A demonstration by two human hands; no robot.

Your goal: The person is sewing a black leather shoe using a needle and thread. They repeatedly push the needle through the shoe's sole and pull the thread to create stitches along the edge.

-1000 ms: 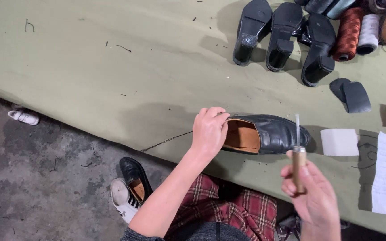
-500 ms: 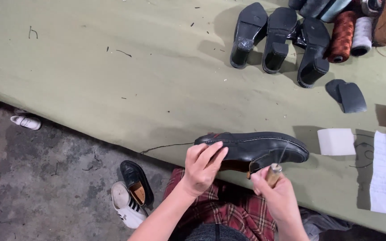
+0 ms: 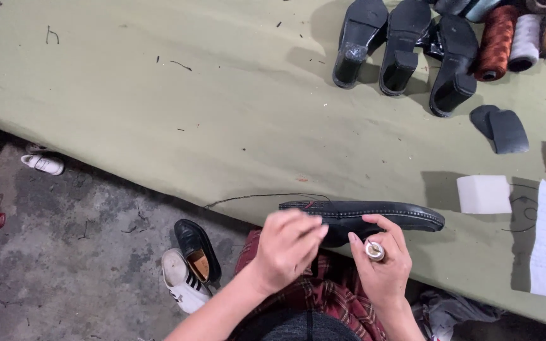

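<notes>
- left hand (image 3: 285, 243) fingers curled shut on the heel end of the black shoe (image 3: 361, 216), held sole-up at the near tabletop (image 3: 159, 95) edge
- right hand (image 3: 383, 262) closed around a wooden-handled tool (image 3: 374, 251), also steadying the shoe
- risk: the tool could slip and jab the left hand, since the hands sit close
- loose thread (image 3: 254, 197) could snag
- black heeled shoes (image 3: 406, 50), thread spools (image 3: 507, 38), white block (image 3: 483, 194) well apart, nothing in the way

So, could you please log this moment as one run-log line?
left hand: holds black shoe | right hand: grips wooden-handled tool, fingers on shoe | shoe: sole up at green table edge
</notes>
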